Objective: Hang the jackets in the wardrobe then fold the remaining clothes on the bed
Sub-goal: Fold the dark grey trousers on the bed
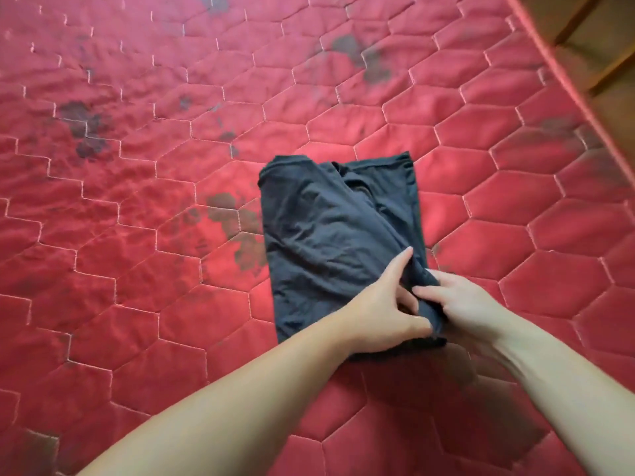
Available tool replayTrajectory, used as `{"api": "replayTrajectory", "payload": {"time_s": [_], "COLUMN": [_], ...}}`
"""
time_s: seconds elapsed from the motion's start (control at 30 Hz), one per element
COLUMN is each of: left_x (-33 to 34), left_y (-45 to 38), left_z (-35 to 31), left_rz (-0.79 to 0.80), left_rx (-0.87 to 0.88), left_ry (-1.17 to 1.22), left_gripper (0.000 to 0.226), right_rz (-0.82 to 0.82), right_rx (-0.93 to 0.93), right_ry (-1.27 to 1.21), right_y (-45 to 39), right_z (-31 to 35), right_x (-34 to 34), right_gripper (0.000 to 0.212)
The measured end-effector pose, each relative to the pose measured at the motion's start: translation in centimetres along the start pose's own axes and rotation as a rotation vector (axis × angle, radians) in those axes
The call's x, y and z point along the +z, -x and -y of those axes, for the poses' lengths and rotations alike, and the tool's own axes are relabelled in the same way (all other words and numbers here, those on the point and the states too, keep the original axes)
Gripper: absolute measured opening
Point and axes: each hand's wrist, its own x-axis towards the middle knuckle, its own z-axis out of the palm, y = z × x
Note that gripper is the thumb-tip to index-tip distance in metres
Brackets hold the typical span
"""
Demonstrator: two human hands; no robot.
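Note:
A black garment (330, 228) lies folded into a long rectangle on the red quilted mattress (137, 235). Both hands meet at its near right corner. My left hand (381, 304) has its thumb under the cloth edge and its fingers laid on top, pinching the fold. My right hand (460, 304) grips the same bunched edge from the right, its fingers curled into the fabric. The far end of the garment lies flat and untouched.
The mattress has hexagon stitching and several dark stains. Its piped edge (563, 94) runs diagonally at the upper right, with a wooden bed frame (598, 36) and floor beyond it.

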Motion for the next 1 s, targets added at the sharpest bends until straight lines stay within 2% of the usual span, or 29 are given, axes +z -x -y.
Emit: {"api": "replayTrajectory", "payload": {"time_s": [0.1,0.17,0.23,0.3,0.4,0.5,0.53,0.7,0.8,0.83,0.9,1.0], "left_x": [-0.2,-1.7,-3.6,-5.3,-7.3,-8.4,-8.5,-9.0,-9.5,-9.7,-9.9,-10.1], "left_y": [0.4,0.0,-0.4,-0.7,-0.9,-0.8,-0.8,-1.4,-1.9,-2.0,-2.0,-1.5], "left_z": [1.9,2.4,2.6,2.7,2.8,3.3,3.6,4.6,5.1,5.2,5.3,5.3], "left_rz": [-0.12,-0.289,-0.491,-0.639,-0.761,-0.796,-0.788,-0.701,-0.68,-0.682,-0.686,-0.714], "left_rx": [-0.045,-0.079,-0.084,-0.091,-0.106,-0.122,-0.127,-0.164,-0.162,-0.156,-0.148,-0.081], "left_ry": [0.021,0.009,-0.06,-0.106,-0.161,-0.252,-0.271,-0.286,-0.281,-0.276,-0.257,-0.254], "left_gripper": [0.079,0.058,0.04,0.034,0.031,0.034,0.036,0.047,0.05,0.05,0.05,0.049], "right_rz": [-0.122,-0.122,-0.092,-0.1,-0.074,0.089,0.118,0.111,0.05,0.018,-0.063,-0.2], "right_rx": [0.051,0.047,-0.034,-0.151,-0.216,-0.101,-0.087,-0.074,-0.071,-0.087,-0.162,-0.439], "right_ry": [-0.001,-0.005,0.175,0.308,0.32,0.345,0.314,0.137,0.257,0.284,0.307,0.431], "right_y": [-0.8,-1.4,-2.1,-2.3,-1.8,-1.7,-2.2,-8.3,-11.7,-12.5,-13.3,-12.7], "right_z": [-2.0,-2.1,-1.7,-1.1,-1.1,-0.9,-0.2,5.5,7.9,8.4,9.0,9.0], "right_x": [-1.2,-1.2,-1.2,-1.3,-2.2,-2.5,-2.2,1.9,4.1,4.6,5.5,5.4], "right_gripper": [0.024,0.014,0.012,0.004,0.014,0.008,0.012,0.035,0.058,0.058,0.038,0.016]}}
